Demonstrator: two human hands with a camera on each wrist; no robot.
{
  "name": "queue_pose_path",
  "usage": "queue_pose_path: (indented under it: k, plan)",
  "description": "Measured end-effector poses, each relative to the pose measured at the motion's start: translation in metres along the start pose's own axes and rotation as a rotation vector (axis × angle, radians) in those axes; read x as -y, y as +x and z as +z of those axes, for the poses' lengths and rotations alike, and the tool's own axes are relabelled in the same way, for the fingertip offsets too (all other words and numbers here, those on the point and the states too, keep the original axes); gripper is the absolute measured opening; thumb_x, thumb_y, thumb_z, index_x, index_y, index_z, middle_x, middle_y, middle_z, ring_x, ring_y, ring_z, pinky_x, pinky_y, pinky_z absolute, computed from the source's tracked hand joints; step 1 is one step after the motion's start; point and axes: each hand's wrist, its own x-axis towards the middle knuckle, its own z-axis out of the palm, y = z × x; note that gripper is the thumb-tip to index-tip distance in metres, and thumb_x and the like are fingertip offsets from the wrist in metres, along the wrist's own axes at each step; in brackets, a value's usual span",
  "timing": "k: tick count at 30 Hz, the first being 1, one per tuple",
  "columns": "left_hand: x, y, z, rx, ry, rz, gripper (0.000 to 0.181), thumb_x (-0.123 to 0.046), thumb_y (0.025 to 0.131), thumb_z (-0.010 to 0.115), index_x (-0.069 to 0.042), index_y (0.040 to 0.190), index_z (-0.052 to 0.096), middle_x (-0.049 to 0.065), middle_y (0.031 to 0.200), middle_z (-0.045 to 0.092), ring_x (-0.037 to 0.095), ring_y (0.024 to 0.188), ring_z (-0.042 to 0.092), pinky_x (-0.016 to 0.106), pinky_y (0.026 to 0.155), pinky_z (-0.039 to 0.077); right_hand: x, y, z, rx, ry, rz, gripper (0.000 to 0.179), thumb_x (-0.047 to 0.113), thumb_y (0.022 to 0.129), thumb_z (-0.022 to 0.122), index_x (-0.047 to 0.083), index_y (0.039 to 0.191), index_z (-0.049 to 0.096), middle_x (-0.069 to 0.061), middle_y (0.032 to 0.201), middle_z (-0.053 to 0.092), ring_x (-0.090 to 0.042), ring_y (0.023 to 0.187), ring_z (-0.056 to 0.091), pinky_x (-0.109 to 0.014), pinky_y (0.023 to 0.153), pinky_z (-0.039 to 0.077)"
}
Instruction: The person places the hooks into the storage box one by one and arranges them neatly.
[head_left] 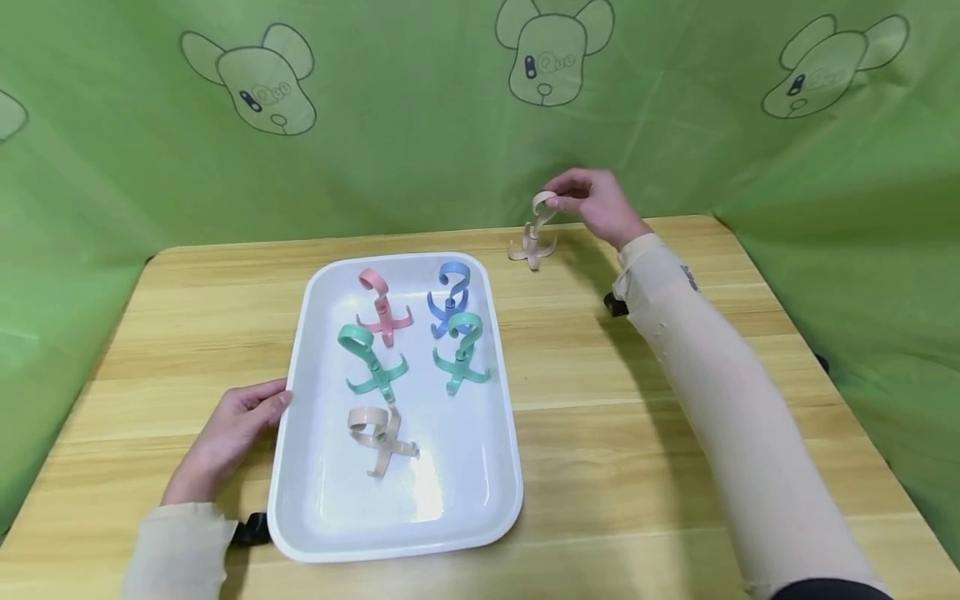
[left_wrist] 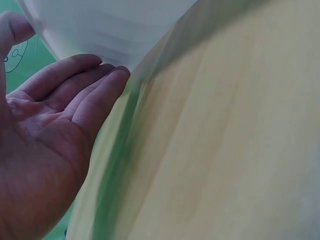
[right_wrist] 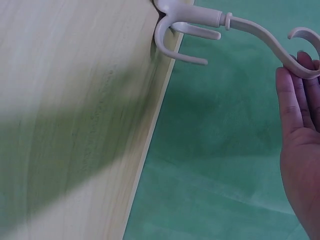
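Observation:
At the back of the table, my right hand (head_left: 596, 204) pinches the curled top of a beige pronged hanging hook (head_left: 532, 242). That hook stands upright, its prongs down on the wood; in the right wrist view, fingers (right_wrist: 290, 102) lie against its loop. My left hand (head_left: 238, 425) holds the left rim of a white tray (head_left: 504, 467), and the left wrist view has its fingers (left_wrist: 100, 100) against the outer wall. Inside the tray are a pink hook (head_left: 384, 317), a blue hook (head_left: 450, 307), two green hooks (head_left: 378, 375) and another beige hook (head_left: 384, 442).
The wooden table (head_left: 600, 467) extends around the tray on both sides. A green curtain (head_left: 405, 167) with printed bear-like heads hangs right behind the table's back edge and along the right side. Black pieces show beneath both wrists.

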Motion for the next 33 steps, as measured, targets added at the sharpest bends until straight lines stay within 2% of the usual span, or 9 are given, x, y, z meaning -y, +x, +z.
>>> queue_pose_path:
  k: [6,14,21,27,33]
  plan:
    - [0.001,0.001,0.001,-0.004,0.0,-0.014,0.045,-0.013,0.103,0.053,0.022,0.13,0.047,0.005,0.106,0.071,0.01,0.09,0.066,0.027,0.076,0.056,0.002,-0.003,-0.002,-0.032,0.002,0.017,0.029,0.014,0.092,0.07,0.001,0.118,0.066,-0.009,0.11,0.064,-0.02,0.096,0.058,-0.041,0.093,0.047]
    - [0.0,0.0,0.001,-0.003,-0.012,-0.009,0.043,-0.011,0.103,0.052,0.023,0.13,0.046,-0.001,0.101,0.072,0.009,0.089,0.065,0.026,0.076,0.056,0.009,-0.01,-0.005,-0.08,0.03,-0.025,0.028,0.016,0.091,0.072,0.002,0.114,0.068,-0.008,0.106,0.065,-0.02,0.094,0.058,-0.037,0.09,0.048]
    - [-0.001,0.001,0.001,0.001,-0.027,-0.009,0.044,-0.011,0.103,0.052,0.023,0.13,0.045,0.0,0.096,0.072,0.009,0.09,0.066,0.026,0.076,0.056,0.012,-0.019,-0.011,-0.091,0.064,-0.03,0.029,0.017,0.089,0.074,0.003,0.114,0.068,-0.008,0.106,0.066,-0.02,0.093,0.059,-0.031,0.085,0.048]
    - [0.0,0.0,0.002,0.006,-0.054,-0.002,0.044,-0.01,0.102,0.052,0.024,0.13,0.045,0.001,0.101,0.072,0.011,0.088,0.067,0.027,0.074,0.056,0.016,-0.026,-0.013,-0.079,0.065,-0.002,0.031,0.017,0.089,0.075,0.004,0.116,0.068,-0.008,0.109,0.066,-0.02,0.096,0.059,-0.037,0.09,0.048]
    - [0.0,-0.001,0.0,0.0,-0.028,-0.01,0.044,-0.012,0.103,0.052,0.022,0.13,0.046,0.0,0.101,0.072,0.01,0.089,0.066,0.027,0.075,0.056,0.023,-0.037,-0.013,-0.102,0.073,-0.02,0.03,0.017,0.088,0.076,0.005,0.115,0.069,-0.008,0.109,0.066,-0.02,0.098,0.058,-0.033,0.088,0.048]
